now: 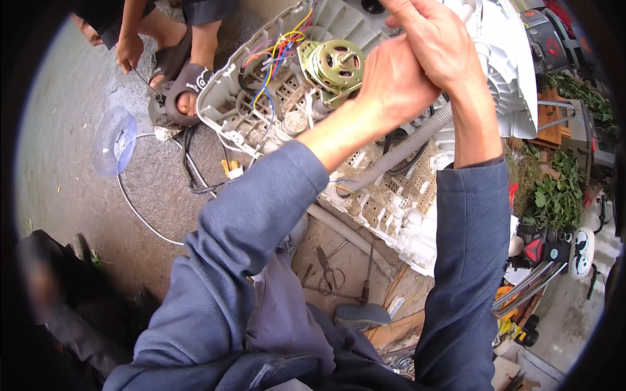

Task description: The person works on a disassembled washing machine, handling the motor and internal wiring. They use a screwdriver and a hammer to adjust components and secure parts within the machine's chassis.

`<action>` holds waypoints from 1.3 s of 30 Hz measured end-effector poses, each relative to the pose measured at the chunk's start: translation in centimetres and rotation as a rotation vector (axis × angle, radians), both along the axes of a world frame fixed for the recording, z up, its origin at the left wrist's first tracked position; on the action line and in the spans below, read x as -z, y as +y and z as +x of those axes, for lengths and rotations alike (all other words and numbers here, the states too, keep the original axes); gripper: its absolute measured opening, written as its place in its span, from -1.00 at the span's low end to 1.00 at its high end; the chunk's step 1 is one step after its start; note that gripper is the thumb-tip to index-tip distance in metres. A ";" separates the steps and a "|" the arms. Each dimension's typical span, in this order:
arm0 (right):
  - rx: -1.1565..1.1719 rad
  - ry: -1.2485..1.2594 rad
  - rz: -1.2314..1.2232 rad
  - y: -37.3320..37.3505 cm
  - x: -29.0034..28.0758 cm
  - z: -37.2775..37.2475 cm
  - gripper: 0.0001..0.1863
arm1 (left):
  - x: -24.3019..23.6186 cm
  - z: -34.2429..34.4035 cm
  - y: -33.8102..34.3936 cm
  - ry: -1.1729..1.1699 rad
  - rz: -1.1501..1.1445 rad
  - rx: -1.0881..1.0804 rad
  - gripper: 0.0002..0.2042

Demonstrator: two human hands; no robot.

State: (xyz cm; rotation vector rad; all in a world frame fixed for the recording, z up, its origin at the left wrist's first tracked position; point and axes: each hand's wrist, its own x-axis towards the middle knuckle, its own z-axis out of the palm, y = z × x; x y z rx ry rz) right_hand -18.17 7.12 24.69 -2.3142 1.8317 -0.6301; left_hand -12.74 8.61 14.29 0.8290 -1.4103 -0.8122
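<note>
Grimy floor (pixel 85 202) carries scissors (pixel 324 259) at the near side; beyond lies a white plastic housing (pixel 409 225) crossed by a ribbed hose (pixel 394 161). Farther, the left hand (pixel 399 78) and right hand (pixel 448 55) overlap above it; whether they clamp anything, I cannot tell. A slip leftward could scrape the left hand on the motor (pixel 338 65) or tug loose wires (pixel 283 45).
</note>
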 end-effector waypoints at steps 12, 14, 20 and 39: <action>0.065 -0.223 0.242 -0.1 1.0 -1.0 -0.27 | -1.2 0.2 -0.6 -0.149 0.121 0.029 -0.79; 0.045 -0.279 0.256 -0.6 1.1 -0.9 -0.26 | -1.1 0.6 -1.1 -0.138 0.100 0.076 -0.78; -0.017 -0.329 0.216 -1.3 1.9 -1.5 -0.27 | -0.6 0.5 -2.2 -0.113 0.006 0.125 -0.79; -0.001 -0.316 0.179 -0.6 0.9 -0.6 -0.35 | -0.3 0.1 -3.5 -0.128 -0.043 0.249 -0.76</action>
